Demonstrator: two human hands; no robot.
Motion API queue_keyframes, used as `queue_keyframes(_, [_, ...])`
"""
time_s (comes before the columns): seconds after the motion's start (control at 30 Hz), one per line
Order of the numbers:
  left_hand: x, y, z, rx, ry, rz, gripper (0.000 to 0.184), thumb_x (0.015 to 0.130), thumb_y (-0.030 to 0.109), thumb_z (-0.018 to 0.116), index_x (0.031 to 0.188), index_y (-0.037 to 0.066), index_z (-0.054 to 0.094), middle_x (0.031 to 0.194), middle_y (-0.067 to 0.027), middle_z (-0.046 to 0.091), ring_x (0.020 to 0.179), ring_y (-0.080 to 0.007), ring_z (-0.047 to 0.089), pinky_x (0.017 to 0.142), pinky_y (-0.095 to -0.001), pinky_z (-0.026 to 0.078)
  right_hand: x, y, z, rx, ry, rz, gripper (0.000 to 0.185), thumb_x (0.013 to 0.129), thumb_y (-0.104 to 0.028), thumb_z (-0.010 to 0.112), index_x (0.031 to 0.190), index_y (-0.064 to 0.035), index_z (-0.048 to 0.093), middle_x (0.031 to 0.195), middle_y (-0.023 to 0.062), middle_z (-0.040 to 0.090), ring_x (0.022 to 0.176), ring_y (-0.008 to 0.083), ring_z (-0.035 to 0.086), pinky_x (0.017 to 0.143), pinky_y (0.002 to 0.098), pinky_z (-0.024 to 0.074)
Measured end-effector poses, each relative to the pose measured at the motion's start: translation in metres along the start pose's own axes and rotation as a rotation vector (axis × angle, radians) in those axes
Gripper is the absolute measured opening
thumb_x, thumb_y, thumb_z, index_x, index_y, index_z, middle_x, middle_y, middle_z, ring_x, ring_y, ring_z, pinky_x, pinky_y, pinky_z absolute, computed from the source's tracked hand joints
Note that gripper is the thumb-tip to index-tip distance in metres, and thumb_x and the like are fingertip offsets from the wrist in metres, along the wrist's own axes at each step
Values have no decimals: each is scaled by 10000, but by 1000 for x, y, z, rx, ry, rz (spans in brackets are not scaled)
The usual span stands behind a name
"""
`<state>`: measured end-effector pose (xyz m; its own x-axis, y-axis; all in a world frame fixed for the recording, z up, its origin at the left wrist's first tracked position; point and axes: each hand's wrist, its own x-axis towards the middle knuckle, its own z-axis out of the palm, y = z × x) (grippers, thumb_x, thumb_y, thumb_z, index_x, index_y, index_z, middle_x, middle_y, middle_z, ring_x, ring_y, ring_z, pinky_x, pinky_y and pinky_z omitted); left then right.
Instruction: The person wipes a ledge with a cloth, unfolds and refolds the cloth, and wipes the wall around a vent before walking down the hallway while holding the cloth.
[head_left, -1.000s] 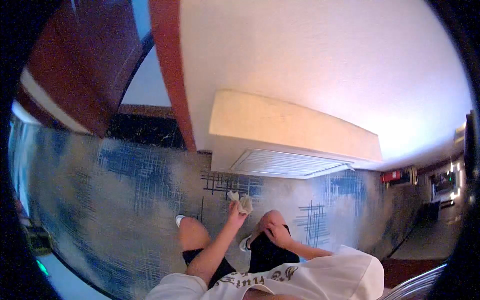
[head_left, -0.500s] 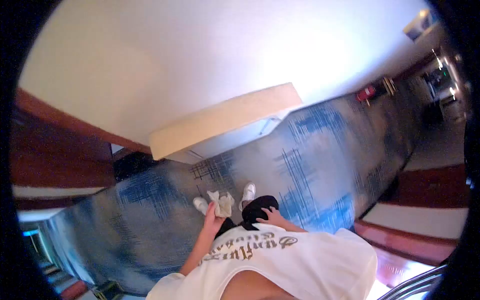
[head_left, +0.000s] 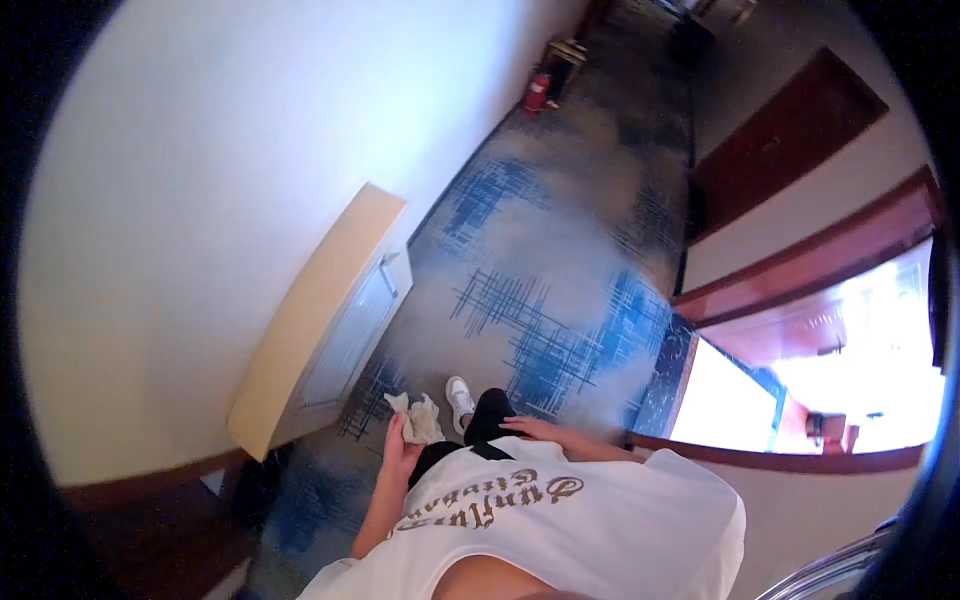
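A crumpled off-white cloth (head_left: 422, 420) is in my left hand (head_left: 401, 452), held out in front of my left thigh. Its folds hide part of my fingers, and whether it is fabric or paper I cannot tell. My right hand (head_left: 530, 428) lies on or just over the black trousers at my right thigh, fingers stretched and holding nothing. Below them one white shoe (head_left: 460, 397) shows on the blue and grey patterned carpet (head_left: 520, 300); the other foot is hidden.
A cream-topped white cabinet (head_left: 345, 330) stands along the left wall. Farther down the corridor are a red fire extinguisher (head_left: 537, 92) and a small stand (head_left: 567, 62). On the right are a dark red door (head_left: 790, 140) and a brightly lit doorway (head_left: 735, 395).
The view has swung to the right, so the corridor now runs up the frame and the lit doorway shows. The cloth stays in my left hand; my right hand stays by my thigh.
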<state>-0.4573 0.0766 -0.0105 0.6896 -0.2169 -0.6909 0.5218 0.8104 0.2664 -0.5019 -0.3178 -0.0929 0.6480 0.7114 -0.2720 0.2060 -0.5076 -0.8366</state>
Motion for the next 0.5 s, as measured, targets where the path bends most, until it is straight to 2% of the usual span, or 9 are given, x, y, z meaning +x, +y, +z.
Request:
queue_keyframes(0.07, [9,-5,4,172,-50,3,400,1053,332,497,1370,94,549,1353,-118,628,1238,-305,615,1040,-501,514,-10,-31,-26,-178,-74,91,649,914,-123,648,1523,-172,428,1452,205,459,1311,410,483,1125,497,381])
queue_keyframes(0.1, [23,-4,6,167,35,-89,412,1054,335,487,1382,93,547,1352,-125,629,1245,-311,609,1060,-507,499,-12,-38,-32,-236,41,60,578,923,-204,694,1458,-146,484,1372,192,497,1267,396,491,1067,497,429])
queue_keyframes(0.13, [33,-10,6,192,24,-93,412,1054,335,487,1382,93,547,1352,-125,629,1245,-311,609,1060,-507,499,-17,-34,-32,-231,67,63,578,923,-204,694,1458,-146,484,1372,192,497,1267,396,491,1067,497,429])
queue_keyframes(0.2, [54,-19,13,61,-86,-188,355,1055,258,502,1384,127,522,1336,-100,627,1216,-289,629,997,-487,545,-25,-25,-39,-96,154,117,498,941,-261,689,1389,-121,524,1350,186,500,1257,386,497,1047,472,443])
queue_keyframes(0.23, [54,-21,36,134,-108,-187,342,1052,253,497,1363,116,536,1315,-105,638,1212,-291,630,993,-475,545,-28,-20,-46,-98,158,175,475,942,-326,690,1339,-110,543,1322,190,514,1224,395,517,1035,477,452])
queue_keyframes(0.37, [99,-40,96,221,-86,-223,349,1052,257,486,1364,106,527,1297,-112,638,1205,-298,630,1021,-481,517,-36,25,-77,-173,204,274,500,959,-398,661,1343,-104,535,1275,191,534,1193,405,535,1022,488,459])
queue_keyframes(0.43, [135,-56,132,231,-89,-250,355,1053,257,484,1370,102,522,1295,-115,639,1201,-300,631,1028,-483,513,-38,68,-101,16,303,472,513,958,-465,650,1315,-110,559,1227,214,590,1172,422,572,1009,494,475])
queue_keyframes(0.47, [151,-66,149,222,-88,-267,361,1053,257,482,1376,99,517,1294,-118,641,1197,-302,633,1035,-484,508,-46,86,-117,29,311,472,513,958,-465,650,1315,-110,559,1227,214,590,1172,422,572,1009,494,475])
queue_keyframes(0.5, [164,-76,175,239,-85,-268,361,1053,257,482,1376,99,517,1294,-118,641,1197,-302,633,1035,-484,508,-53,101,-144,114,359,611,513,947,-494,652,1293,-121,583,1219,216,617,1167,422,587,1008,480,481])
